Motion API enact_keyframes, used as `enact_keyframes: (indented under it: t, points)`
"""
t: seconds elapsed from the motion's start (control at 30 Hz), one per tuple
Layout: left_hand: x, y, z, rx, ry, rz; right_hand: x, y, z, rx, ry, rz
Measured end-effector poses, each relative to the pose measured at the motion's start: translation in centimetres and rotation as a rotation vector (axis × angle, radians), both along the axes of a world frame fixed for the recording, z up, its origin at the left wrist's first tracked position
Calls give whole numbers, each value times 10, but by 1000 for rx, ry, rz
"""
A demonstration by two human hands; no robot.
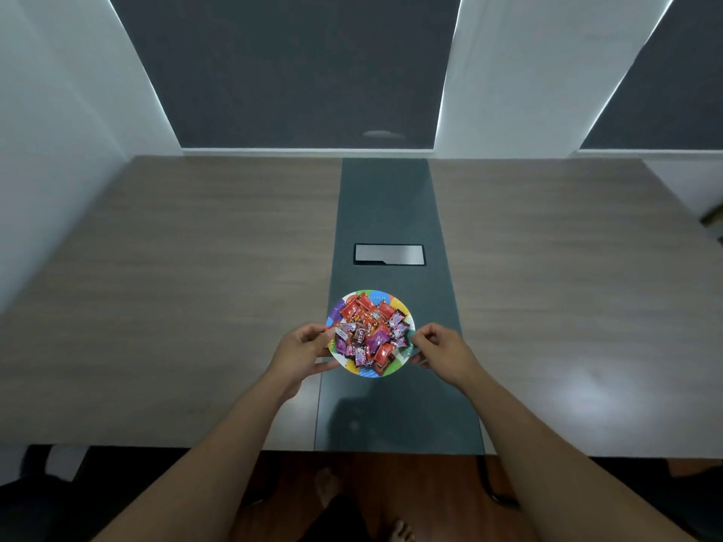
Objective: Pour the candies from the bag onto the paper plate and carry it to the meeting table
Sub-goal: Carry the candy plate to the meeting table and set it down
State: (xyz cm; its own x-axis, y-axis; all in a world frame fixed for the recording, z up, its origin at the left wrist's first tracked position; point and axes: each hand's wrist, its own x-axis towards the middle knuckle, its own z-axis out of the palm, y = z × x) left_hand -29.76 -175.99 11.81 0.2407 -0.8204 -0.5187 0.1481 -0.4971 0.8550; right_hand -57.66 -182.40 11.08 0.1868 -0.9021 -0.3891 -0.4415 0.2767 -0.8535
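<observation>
Final step – paper plate [392, 368] heaped with candies [369, 332] sits on the meeting table [195, 267] dark center strip, left hand [303, 348] gripping its rim, right hand [438, 346] fingers curled at the opposite edge – next: just release cleanly.

both forearms are bare up to the frame's 6 o'clock edge, with no sleeves, watch or bracelet showing. the left hand [303, 348] and right hand [440, 346] wear no gloves or rings that can be made out. the feet [326, 485], seen toward 6 o'clock, are bare, without shoes or socks.
</observation>
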Motion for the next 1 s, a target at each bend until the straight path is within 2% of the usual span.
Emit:
enact_keyframes:
  t: [0.77, 1.0]
  points:
    - [24, -261, -59, 133, -34, -141, 24, -227, -62, 113, 60, -141]
    - [12, -330, -96, 194, -71, -117, 17, -297, -97, 126, 120, -101]
